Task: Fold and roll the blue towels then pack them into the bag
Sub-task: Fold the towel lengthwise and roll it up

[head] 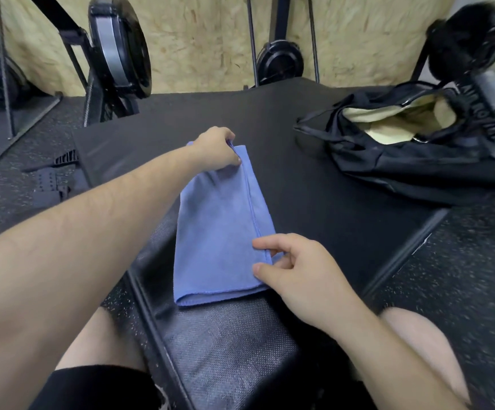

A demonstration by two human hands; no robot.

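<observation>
I note blue towel (219, 232) folded into long strip, flat on black counter (314, 187), straight ahead. Left hand (215, 150) at far end, fingers (234, 158) pinching top hem. Right hand (296, 273) at near right corner, thumb and forefinger pinching folded edge. Black bag (417, 161) lies open on counter, far right, well apart from towel.

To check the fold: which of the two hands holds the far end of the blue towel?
The left hand; it grips the blue towel at its far corner, while the right hand pinches the hemmed edge near the person.
</observation>
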